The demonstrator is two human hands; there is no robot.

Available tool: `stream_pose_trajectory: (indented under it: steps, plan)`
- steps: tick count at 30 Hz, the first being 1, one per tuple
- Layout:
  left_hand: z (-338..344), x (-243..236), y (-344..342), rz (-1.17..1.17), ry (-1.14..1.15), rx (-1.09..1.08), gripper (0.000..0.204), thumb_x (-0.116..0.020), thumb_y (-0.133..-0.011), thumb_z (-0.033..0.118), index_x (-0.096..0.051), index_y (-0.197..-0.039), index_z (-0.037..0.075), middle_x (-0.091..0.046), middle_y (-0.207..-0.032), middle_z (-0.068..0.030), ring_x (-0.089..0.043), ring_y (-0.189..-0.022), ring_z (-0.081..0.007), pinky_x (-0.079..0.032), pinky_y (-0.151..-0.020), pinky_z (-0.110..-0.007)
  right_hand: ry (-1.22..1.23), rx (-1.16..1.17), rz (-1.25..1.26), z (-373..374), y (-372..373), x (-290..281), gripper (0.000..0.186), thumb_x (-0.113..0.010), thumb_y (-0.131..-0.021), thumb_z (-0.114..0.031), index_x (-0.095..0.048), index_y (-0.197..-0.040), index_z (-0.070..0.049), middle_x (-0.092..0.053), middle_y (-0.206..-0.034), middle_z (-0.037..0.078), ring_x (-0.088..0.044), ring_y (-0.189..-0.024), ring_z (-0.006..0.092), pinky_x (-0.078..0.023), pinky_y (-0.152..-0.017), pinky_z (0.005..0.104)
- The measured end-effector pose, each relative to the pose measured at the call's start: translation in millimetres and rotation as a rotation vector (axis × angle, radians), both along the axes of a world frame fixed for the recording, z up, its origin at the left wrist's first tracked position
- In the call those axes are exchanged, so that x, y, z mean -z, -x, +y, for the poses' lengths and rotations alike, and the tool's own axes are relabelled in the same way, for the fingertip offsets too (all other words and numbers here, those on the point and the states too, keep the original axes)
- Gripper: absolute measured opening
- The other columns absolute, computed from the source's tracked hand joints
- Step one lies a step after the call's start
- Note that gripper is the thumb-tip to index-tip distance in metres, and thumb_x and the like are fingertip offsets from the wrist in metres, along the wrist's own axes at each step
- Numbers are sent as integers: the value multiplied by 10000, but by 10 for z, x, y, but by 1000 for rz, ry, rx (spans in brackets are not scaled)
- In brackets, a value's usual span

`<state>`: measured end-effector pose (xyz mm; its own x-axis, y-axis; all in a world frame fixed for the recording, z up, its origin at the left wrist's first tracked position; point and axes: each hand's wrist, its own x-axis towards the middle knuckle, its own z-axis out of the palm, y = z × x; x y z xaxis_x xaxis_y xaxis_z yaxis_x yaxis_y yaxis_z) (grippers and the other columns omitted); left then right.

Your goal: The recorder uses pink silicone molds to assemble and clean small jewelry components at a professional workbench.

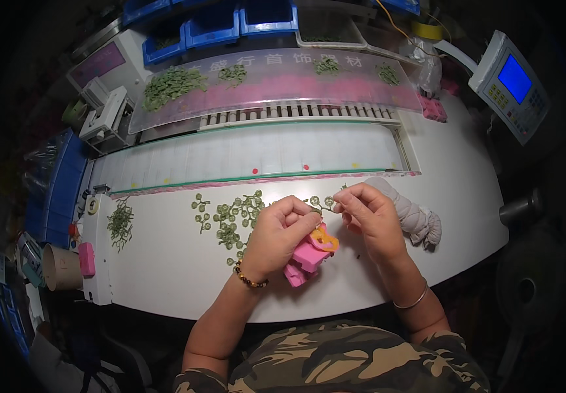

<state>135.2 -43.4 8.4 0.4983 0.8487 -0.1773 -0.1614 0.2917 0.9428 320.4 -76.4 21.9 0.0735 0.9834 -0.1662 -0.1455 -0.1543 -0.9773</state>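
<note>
A small green branched piece with round ring ends (pixel 329 203) spans the gap between my two hands, above the white table. My left hand (pixel 277 237) is closed, thumb and forefinger pinching near the piece's left end. On the other side my right hand (pixel 376 221) pinches close to its right end; the exact contact is too small to see. Pink blocks (pixel 309 258) show beside and below my left thumb, with an orange loop (pixel 324 240) on top. Whether my lower left fingers touch them is hidden. Similar green ringed pieces (pixel 230 216) lie scattered left of my hands.
A pile of thin green sprigs (pixel 121 223) sits at the left. Behind runs a glass-edged light panel (pixel 250 150), then a translucent sheet (pixel 263 92) bearing green heaps. A bundled grey cloth (pixel 414 219) lies right. Blue bins (pixel 211 26) and a control screen (pixel 515 78) stand farther back.
</note>
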Motion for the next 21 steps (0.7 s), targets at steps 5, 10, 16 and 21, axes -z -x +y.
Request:
stream_pose_trajectory:
  steps: [5,10,16,21]
  plan:
    - [12,-4,6,-33,7,-75,88,-628,-904,71,-571,-901,4,-662,-758,-32,-601,-666,-41,-460,-590,-189,-1,-74,-1,-21,-24,30,119,-660,-913,-174,-646,-938,-58,-636,-832,-30,-512,-699,12,-386,-576,160]
    - [22,11,34,-29,-8,-72,168,-632,-902,73,-565,-1022,-24,-677,-789,-54,-629,-694,-68,-489,-619,-197,-50,-77,-26,7,-7,48,121,-677,-899,-159,-644,-897,-42,-632,-828,-26,-519,-716,24,-433,-648,200]
    - [210,-134,304,-257,25,-384,238,-573,-938,110,-543,-1141,-12,-658,-866,-107,-650,-741,-140,-523,-654,-251,-480,65,-839,97,-23,77,73,-692,-805,-74,-630,-807,-36,-619,-768,42,-579,-691,165,-454,-631,289]
    - [284,-26,458,-536,127,-475,253,-501,-989,228,-553,-1170,58,-623,-775,-131,-582,-650,-200,-492,-619,-301,-773,-71,-1237,103,133,225,87,-702,-752,-74,-624,-787,-57,-579,-758,65,-570,-715,257,-462,-630,372]
